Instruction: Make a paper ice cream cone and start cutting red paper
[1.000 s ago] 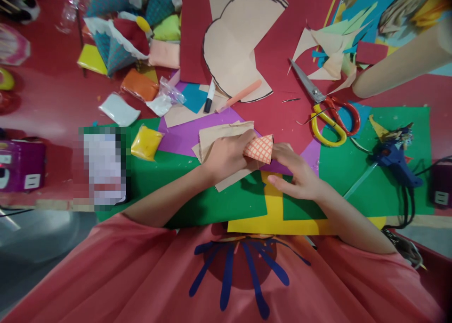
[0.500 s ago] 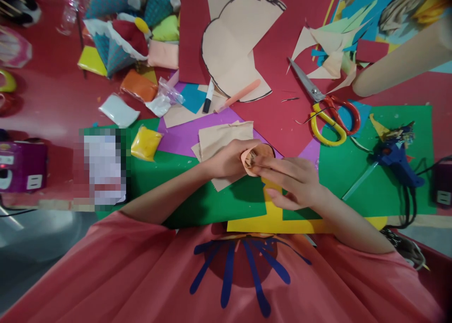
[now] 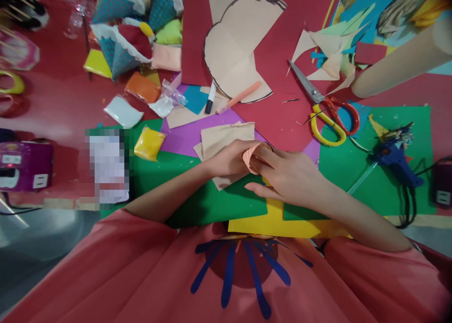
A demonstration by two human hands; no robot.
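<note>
A small peach paper cone [image 3: 250, 157] is held over the green sheet [image 3: 197, 186], its opening tilted up. Fingers of my left hand [image 3: 233, 159] are wrapped round its left side. My right hand [image 3: 287, 172] reaches across from the right, its fingertips inside the mouth of the cone and hidden there; its thumb is stretched out below, apart from the fingers. Beneath my left hand lie folded beige papers [image 3: 226, 134] with zigzag edges. A yellow paper strip [image 3: 275, 214] is under my right hand.
Scissors [image 3: 318, 97] lie open at the right, near a blue glue gun [image 3: 397, 163]. Further back is a beige cut-out [image 3: 233, 45]. A yellow packet [image 3: 150, 144] and a blurred phone [image 3: 109, 167] are at the left; a beige roll [image 3: 399, 61] is at the right.
My right hand has moved left and its fingers have gone deeper into the cone, covering more of the opening. My left hand keeps its hold. The view has shifted slightly.
</note>
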